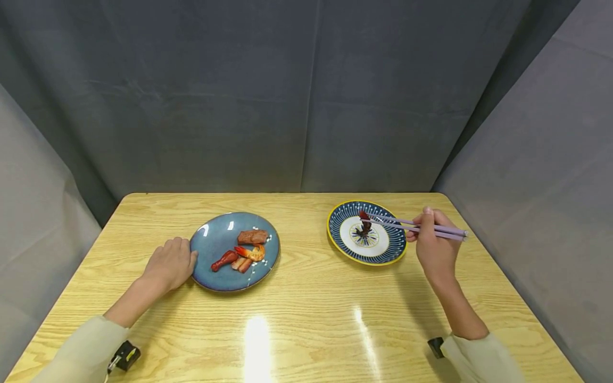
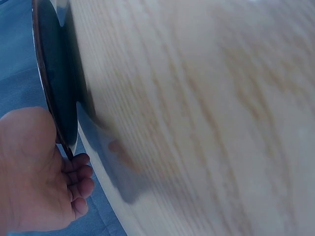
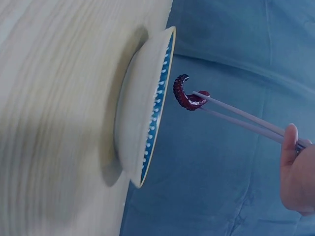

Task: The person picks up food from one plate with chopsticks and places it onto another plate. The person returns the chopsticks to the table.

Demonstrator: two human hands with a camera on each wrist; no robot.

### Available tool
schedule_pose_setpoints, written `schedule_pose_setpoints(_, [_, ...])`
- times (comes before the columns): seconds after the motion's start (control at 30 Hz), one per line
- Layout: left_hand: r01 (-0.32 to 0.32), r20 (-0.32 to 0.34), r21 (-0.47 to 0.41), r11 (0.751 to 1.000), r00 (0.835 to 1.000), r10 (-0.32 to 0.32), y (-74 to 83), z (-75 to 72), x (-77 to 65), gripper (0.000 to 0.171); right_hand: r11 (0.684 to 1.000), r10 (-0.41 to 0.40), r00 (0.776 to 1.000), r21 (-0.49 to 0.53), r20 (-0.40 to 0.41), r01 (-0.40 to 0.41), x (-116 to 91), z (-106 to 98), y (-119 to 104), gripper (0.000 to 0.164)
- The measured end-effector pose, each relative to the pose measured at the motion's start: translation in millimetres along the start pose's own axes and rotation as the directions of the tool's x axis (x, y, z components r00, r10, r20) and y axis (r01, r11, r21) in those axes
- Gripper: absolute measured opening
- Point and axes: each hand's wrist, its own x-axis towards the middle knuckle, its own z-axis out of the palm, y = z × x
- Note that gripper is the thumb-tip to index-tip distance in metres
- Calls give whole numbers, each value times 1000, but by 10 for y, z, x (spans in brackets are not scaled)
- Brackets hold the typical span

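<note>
My right hand [image 1: 436, 247] holds a pair of pale purple chopsticks [image 1: 407, 224], their tips crossing the patterned plate. Pinched in those tips is a dark red, curled piece with a ridged edge, like an octopus tentacle [image 3: 187, 96]; the right wrist view shows it raised off the patterned plate [image 3: 142, 108]. My left hand [image 1: 170, 261] grips the left rim of the blue plate [image 1: 215, 231], fingers curled at the edge in the left wrist view. On the blue plate lie a brown meat slab [image 1: 253, 237], a shrimp [image 1: 254, 252], a red drumstick-shaped piece [image 1: 224, 260] and small reddish-white pieces [image 1: 242, 264].
Both plates stand on a light wooden table [image 1: 306, 308], the blue one left and the patterned one right. A grey curtain [image 1: 215, 106] hangs behind the far edge, with pale panels [image 1: 541, 186] at the sides. Light reflects off the tabletop near the front.
</note>
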Motion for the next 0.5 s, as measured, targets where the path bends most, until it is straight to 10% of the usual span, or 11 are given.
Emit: schedule_pose_setpoints(0.5, [2, -1, -13, 1000, 1000, -2, 8, -13, -6, 31, 993, -40, 997, 110, 66, 33, 10, 257, -74, 41])
